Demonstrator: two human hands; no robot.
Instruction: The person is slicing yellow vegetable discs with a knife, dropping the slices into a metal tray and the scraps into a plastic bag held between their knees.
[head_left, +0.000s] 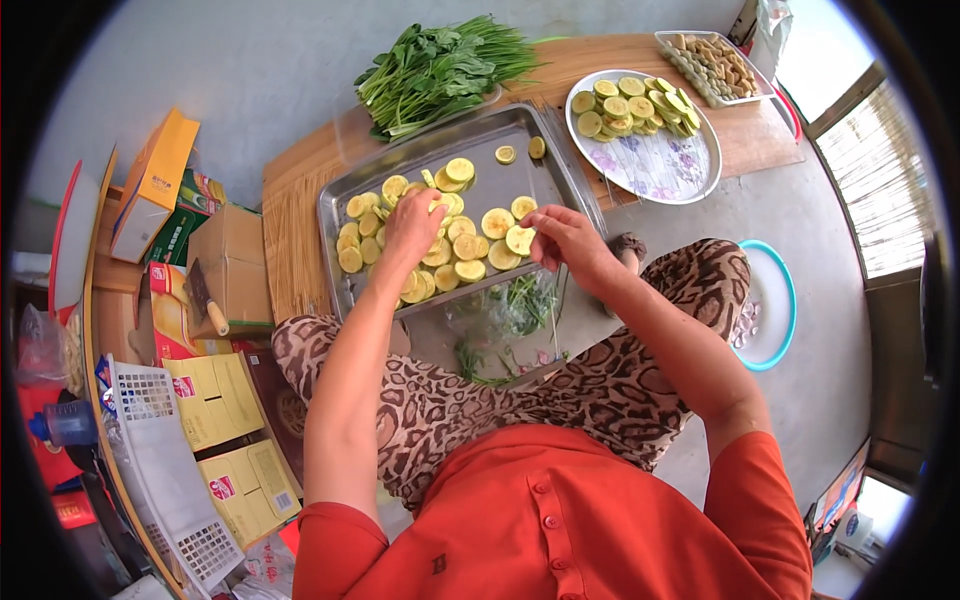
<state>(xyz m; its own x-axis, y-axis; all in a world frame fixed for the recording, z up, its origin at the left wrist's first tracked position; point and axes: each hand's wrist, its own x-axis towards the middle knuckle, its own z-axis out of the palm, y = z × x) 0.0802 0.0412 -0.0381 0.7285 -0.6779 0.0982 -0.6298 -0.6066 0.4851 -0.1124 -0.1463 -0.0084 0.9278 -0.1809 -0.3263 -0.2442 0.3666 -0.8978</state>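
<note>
A rectangular metal tray (517, 124) lies before me, with many round zucchini slices (470, 270) spread and overlapping in it. My left hand (412, 225) reaches down among the slices left of the tray's middle; its fingertips touch or nearly touch them, and whether it grips one is hidden. My right hand (564, 238) is over the tray's near right part, its bent fingers beside a slice (520, 240); I cannot tell if it holds anything. Bamboo skewers lie along the tray's left (294, 232) and right sides. On an oval plate (649, 184) at the right rest more zucchini slices (617, 107).
Leafy greens (431, 75) lie behind the tray on the wooden board (757, 139). A clear container (769, 91) of small food pieces stands at the far right. On the left are cardboard boxes (236, 262), a knife (216, 315) and a white basket (161, 465). A blue-rimmed basin (791, 307) sits right on the floor.
</note>
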